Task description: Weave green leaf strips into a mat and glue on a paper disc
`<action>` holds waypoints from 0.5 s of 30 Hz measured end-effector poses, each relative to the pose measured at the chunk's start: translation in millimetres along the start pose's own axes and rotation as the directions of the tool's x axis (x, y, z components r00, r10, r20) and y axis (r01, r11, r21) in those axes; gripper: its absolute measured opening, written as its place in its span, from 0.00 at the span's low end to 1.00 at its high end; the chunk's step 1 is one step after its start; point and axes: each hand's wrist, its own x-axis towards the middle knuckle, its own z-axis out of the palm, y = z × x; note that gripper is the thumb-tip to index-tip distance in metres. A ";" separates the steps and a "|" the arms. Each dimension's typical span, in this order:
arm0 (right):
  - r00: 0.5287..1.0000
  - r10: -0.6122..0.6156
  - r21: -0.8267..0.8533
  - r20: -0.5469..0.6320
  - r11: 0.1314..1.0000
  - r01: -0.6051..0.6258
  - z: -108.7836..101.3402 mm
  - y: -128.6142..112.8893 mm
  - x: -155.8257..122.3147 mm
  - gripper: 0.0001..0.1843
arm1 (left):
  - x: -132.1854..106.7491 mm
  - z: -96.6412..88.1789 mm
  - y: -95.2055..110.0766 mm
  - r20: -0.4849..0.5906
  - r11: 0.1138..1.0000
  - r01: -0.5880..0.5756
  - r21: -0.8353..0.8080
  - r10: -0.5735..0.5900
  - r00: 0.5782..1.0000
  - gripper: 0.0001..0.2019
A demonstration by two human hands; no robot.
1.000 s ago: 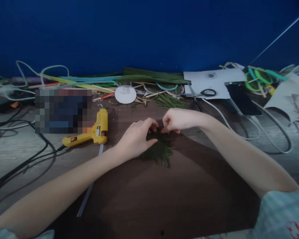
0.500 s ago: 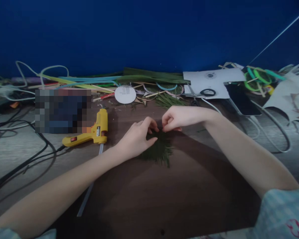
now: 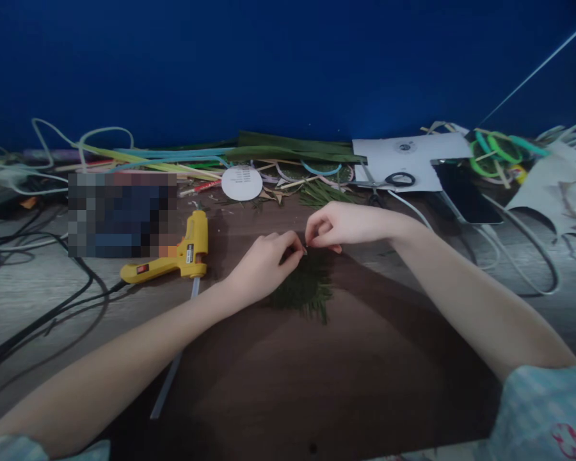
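Note:
A small fan-shaped bundle of dark green leaf strips (image 3: pixel 307 291) lies on a dark brown mat (image 3: pixel 317 384) in the middle of the table. My left hand (image 3: pixel 262 269) rests over the bundle's left side, its thumb and fingertips pinched together at the bundle's top. My right hand (image 3: pixel 338 227) hovers just behind the bundle, fingers curled and pinched at the same top point, fingertip to fingertip with the left. What sits between the fingertips is too small to make out.
A yellow glue gun (image 3: pixel 175 253) lies left of my hands, a clear glue stick (image 3: pixel 173 371) below it. Scissors (image 3: pixel 388 182), white paper (image 3: pixel 408 157), a phone (image 3: pixel 465 192), white cables, coloured strips and long green leaves (image 3: pixel 292 150) crowd the back. Black cables trail at the left.
Both hands have drawn closer at the bundle's top; the left thumb has risen to meet its fingers, and the right hand has shifted slightly left and up.

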 end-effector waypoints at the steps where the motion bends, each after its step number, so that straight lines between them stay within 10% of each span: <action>1: 1.000 0.019 -0.018 -0.010 1.000 -0.019 0.6 0.9 0.8 0.09 | -0.1 -0.6 0.3 0.003 1.000 0.000 -0.003 0.000 1.000 0.04; 15: 0.997 -0.010 -0.017 0.074 1.000 0.011 2.3 0.9 -0.3 0.12 | -2.1 -5.2 2.1 0.020 0.998 0.038 -0.040 -0.037 0.999 0.04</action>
